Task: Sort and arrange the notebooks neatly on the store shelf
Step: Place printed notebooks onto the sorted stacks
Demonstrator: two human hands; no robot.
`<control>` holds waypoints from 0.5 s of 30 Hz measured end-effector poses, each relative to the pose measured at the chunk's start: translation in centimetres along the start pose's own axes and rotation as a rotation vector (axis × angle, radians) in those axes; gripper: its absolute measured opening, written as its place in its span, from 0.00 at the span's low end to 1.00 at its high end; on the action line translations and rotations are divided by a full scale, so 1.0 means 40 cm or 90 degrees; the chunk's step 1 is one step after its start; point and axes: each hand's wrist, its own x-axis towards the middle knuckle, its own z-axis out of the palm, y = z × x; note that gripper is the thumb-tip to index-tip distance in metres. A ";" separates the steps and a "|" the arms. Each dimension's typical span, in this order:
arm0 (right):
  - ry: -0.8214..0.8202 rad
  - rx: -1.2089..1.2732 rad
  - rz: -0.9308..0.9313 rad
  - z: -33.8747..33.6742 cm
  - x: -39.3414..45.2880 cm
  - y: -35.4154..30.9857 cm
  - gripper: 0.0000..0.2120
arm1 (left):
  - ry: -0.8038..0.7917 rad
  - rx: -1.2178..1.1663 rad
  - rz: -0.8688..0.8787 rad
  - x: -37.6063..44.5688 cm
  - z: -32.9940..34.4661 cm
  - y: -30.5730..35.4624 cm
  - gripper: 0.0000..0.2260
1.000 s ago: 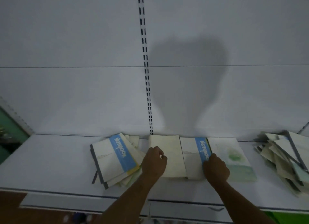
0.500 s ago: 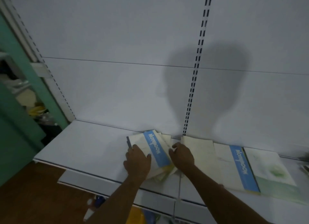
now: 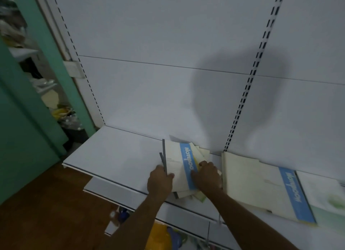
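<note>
Both hands grip notebook stack (image 3: 179,165): left hand (image 3: 159,181) pinches left edge, right hand (image 3: 208,177) right.

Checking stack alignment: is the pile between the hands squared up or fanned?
Fanned: notebook pile shows corners splayed behind and below its top cover.

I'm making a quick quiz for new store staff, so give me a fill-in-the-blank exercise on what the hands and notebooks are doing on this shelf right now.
1. Both hands hold the messy notebook pile; the left hand grips its ______ edge.
2. The right hand rests on the top notebook's ______ coloured stripe.
3. The plain cream notebook lies to the ______ of the pile.
4. All the notebooks lie on a ______ shelf.

Missing words: left; blue; right; white
</note>
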 end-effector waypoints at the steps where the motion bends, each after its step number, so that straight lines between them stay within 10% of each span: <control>1: 0.004 0.011 0.002 0.000 -0.001 -0.001 0.23 | 0.004 -0.033 0.016 0.000 -0.002 0.004 0.12; 15: 0.139 0.212 0.071 -0.117 0.028 0.143 0.11 | -0.051 -0.210 0.088 -0.043 0.099 0.145 0.14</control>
